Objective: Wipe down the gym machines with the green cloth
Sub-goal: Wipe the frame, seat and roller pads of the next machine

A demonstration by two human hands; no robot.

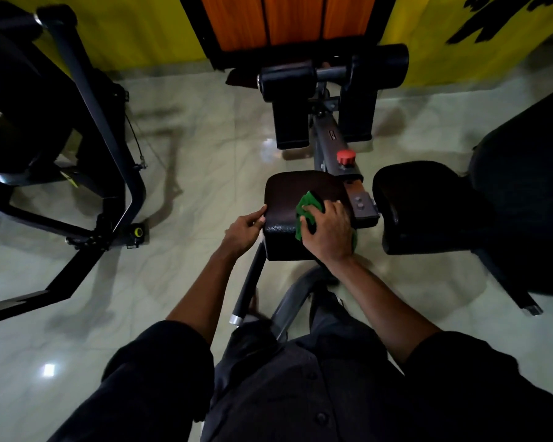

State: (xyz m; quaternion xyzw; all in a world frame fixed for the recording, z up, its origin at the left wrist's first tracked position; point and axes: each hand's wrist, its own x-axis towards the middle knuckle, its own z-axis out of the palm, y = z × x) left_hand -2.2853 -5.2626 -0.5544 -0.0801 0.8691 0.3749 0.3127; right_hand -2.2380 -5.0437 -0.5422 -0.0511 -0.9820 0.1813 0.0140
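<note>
Atop seat pad (288, 189), green cloth (306, 205) in closed grip of right hand (328, 232), left hand (245, 229) gripping edge.

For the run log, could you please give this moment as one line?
step: wiping seat pad | right hand: holds green cloth on pad | left hand: grips pad edge

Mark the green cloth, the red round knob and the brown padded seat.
green cloth (306, 203): head view, bunched upper fold.
red round knob (345, 157): head view, its top face.
brown padded seat (286, 194): head view, bare top surface left of the cloth.
</note>
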